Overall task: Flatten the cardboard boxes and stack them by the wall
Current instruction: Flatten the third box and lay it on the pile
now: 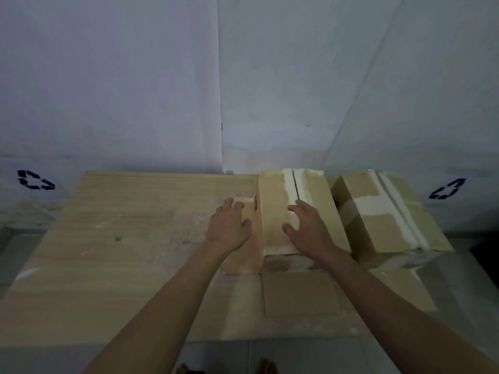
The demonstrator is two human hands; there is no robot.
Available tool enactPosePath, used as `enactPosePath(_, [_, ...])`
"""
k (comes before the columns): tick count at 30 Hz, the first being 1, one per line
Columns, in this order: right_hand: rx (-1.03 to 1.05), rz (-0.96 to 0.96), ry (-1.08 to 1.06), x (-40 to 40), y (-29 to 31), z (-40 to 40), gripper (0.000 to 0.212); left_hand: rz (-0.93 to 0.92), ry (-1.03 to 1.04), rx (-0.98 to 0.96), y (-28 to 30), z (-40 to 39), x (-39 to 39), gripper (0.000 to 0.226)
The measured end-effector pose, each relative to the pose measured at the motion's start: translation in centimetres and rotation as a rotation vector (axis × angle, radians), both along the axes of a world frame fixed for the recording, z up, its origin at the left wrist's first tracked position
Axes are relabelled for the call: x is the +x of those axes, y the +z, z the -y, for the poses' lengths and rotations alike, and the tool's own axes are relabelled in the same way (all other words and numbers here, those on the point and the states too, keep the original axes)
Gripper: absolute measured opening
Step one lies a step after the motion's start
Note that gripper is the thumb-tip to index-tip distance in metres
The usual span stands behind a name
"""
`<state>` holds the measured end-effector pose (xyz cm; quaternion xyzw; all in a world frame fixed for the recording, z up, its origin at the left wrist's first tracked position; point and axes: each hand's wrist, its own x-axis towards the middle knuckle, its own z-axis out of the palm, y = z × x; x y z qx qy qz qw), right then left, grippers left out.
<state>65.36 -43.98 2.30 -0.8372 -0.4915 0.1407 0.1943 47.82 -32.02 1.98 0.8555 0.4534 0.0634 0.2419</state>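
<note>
A taped cardboard box [272, 209] stands upright on a large wooden table [129, 238], near the back wall. Its near flap [299, 292] lies open flat on the table toward me. My left hand [229, 228] rests with spread fingers against the box's left side. Over the box's top, next to the tape seam, my right hand [305, 230] lies with its fingers apart. A second taped box [383, 211] stands closed just to the right, almost touching the first.
White walls meet in a corner [221, 103] behind the table. Pale panels with black recycling marks stand at the left [35, 180] and right [448, 188]. Grey floor shows past the table's front edge, where my feet [229, 369] appear.
</note>
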Motion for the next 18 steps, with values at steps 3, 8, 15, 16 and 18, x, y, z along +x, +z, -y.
enactPosePath(3, [-0.081, -0.025, -0.143, 4.1, -1.5, 1.2, 0.072, 0.008, 0.018, -0.075, -0.7, 1.8, 2.5, 0.056])
enactPosePath(8, [-0.260, -0.180, -0.306, 8.4, -4.0, 3.3, 0.122, 0.031, 0.005, -0.215, -2.4, 3.8, 6.1, 0.069])
enactPosePath(15, [-0.287, -0.231, -0.170, 9.3, -6.1, 4.1, 0.126, -0.023, -0.002, -0.319, -5.1, 5.4, 8.0, 0.069])
enactPosePath(16, [-0.288, -0.226, -0.151, 9.1, -6.2, 4.2, 0.126, -0.028, 0.010, -0.297, -5.1, 5.5, 8.0, 0.066])
enactPosePath(18, [-0.293, -0.228, -0.125, 8.6, -6.2, 4.0, 0.128, -0.041, 0.035, -0.271, -5.0, 5.6, 7.6, 0.063])
